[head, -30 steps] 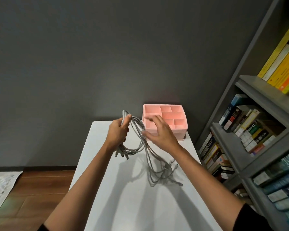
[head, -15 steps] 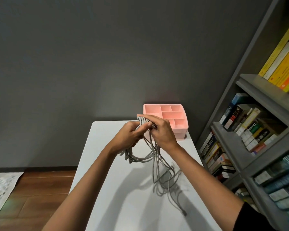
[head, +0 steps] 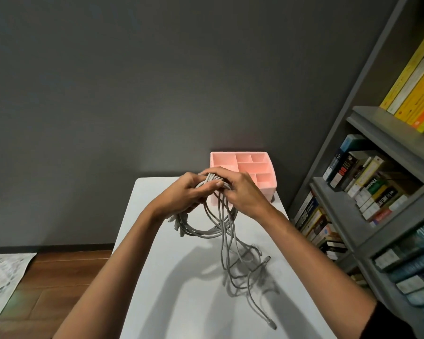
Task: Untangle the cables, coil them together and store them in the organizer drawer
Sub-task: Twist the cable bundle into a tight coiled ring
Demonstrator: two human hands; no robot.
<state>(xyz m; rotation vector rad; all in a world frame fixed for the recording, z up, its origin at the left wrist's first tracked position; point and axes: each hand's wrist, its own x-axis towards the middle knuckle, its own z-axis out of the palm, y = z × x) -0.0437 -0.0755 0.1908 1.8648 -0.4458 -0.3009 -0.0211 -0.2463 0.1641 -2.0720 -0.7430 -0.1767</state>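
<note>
A bundle of grey cables (head: 220,231) hangs in a loop above the white table (head: 181,289). My left hand (head: 184,194) grips the top of the coil with its thumb across the strands. My right hand (head: 240,189) curls over the same bunch from the right, touching the left. Loose cable ends trail down onto the table toward the near right, one plug lying near the front edge. The pink organizer (head: 262,165), with several open compartments, stands at the table's far right, just behind my hands.
A grey bookshelf (head: 367,192) packed with books rises close to the table's right side. A dark wall stands behind the table. Wooden floor (head: 59,277) and a pale rug (head: 0,285) lie to the left.
My hands came together at the top of the coil, and the right hand now wraps over the strands. The trailing ends have shifted toward the near right of the table.
</note>
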